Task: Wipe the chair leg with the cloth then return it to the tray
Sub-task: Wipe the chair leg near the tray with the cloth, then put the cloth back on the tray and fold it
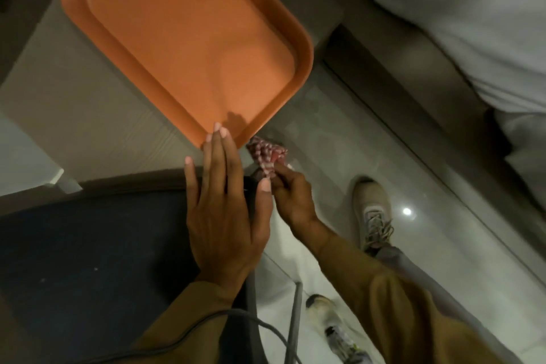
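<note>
The right hand [291, 196] is pinched shut on a red-and-white checked cloth [266, 158], which is bunched into soft folds just beside the near corner of the tray [189, 38], off its rim and lower down, over the floor [369, 133]. The left hand [223, 210] is held flat with fingers spread and nothing gripped; its fingertips [220, 131] are seen against the tray's rim. The tray is smooth orange plastic, rectangular with rounded corners and a raised lip, and is set on a pale, wood-grained worktop [97, 127]. A dark, curved chair seat [88, 260] is seen below the left hand. The floor is glossy tile. The chair leg cannot be clearly told.
</note>
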